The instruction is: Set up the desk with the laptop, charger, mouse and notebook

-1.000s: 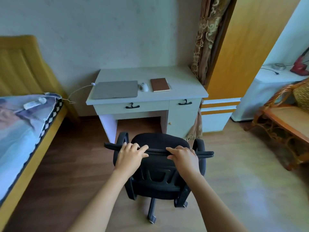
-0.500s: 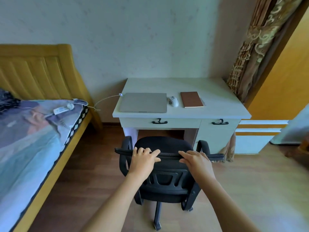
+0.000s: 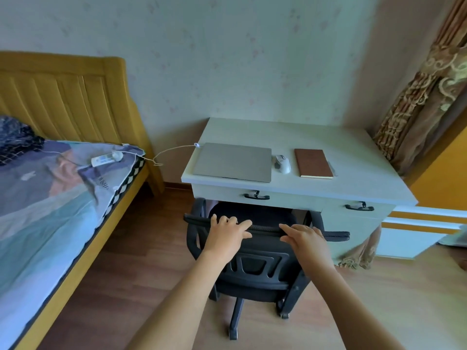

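On the white desk (image 3: 353,178) a closed grey laptop (image 3: 233,161) lies at the left, a white mouse (image 3: 282,164) beside it, and a brown notebook (image 3: 312,162) to the right of the mouse. A white charger cable (image 3: 174,149) runs from the laptop's back left corner over to the bed, where a white power strip (image 3: 106,159) lies. A black office chair (image 3: 255,266) stands with its seat partly under the desk. My left hand (image 3: 226,234) and my right hand (image 3: 304,239) rest on the top edge of its backrest, fingers curled over it.
A bed (image 3: 50,198) with a yellow headboard and patterned cover fills the left side. A patterned curtain (image 3: 417,109) and a yellow wardrobe (image 3: 444,178) stand right of the desk. Two drawers with black handles face me. Wooden floor lies between bed and chair.
The chair has rolled forward with both hands on its backrest, and its seat now sits under the desk. My view has come closer and turned left toward the bed.
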`<state>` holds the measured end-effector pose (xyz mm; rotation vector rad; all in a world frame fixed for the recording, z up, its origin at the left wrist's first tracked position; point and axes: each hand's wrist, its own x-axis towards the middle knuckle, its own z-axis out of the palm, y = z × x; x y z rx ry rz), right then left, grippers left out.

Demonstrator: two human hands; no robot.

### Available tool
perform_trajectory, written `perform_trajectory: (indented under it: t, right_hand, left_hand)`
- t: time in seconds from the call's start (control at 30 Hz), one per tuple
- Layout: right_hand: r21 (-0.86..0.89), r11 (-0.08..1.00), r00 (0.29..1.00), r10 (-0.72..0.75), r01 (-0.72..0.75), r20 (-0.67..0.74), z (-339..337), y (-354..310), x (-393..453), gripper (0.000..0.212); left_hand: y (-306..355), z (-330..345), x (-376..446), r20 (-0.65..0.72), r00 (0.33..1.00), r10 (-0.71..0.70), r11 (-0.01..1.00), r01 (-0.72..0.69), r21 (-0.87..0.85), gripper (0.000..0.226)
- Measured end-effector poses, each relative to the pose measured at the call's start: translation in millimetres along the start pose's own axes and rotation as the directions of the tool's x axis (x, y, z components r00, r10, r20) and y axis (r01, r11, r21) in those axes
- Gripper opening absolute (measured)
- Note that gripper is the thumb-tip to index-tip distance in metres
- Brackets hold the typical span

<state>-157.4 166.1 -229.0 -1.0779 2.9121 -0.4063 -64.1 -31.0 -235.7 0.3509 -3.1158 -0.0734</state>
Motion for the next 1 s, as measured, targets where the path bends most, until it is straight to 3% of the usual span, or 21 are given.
perform_trajectory:
  t: [0.2,0.47,0.67,0.83,1.0]
  right_hand:
    - [0.003,0.999,0.994,-0.034,0.034,-0.102,7.3,10.6,5.4,0.029]
    - [0.059,0.996,0.997,0.068,-0.070,0.025,-10.9,-2.0,1.6,0.042]
    - [0.175,0.976,0.988,0.116,-0.133,0.103,-22.2,-6.3,-1.4,0.040]
    - [0.190,0.974,0.992,0.122,-0.124,0.026,-43.9,-8.4,-21.9,0.037]
    - [0.159,0.986,0.967,0.083,-0.046,-0.239,-85.8,-11.0,-45.1,0.019]
  left_hand:
    - [1.7,-1.0,5.1,0.018,1.000,-0.019,0.999,0.019,-0.030,0.036]
    - [5.0,-2.5,-0.3,0.024,0.997,-0.070,0.990,0.073,-0.123,0.039]
    - [21.0,-8.4,-6.7,0.054,0.982,-0.179,0.981,0.183,-0.069,0.038]
    - [43.0,-32.3,-20.0,0.082,0.969,-0.234,0.971,0.229,0.072,0.034]
    - [53.8,-75.3,-44.5,-0.172,0.963,-0.208,0.972,0.223,0.075,0.036]
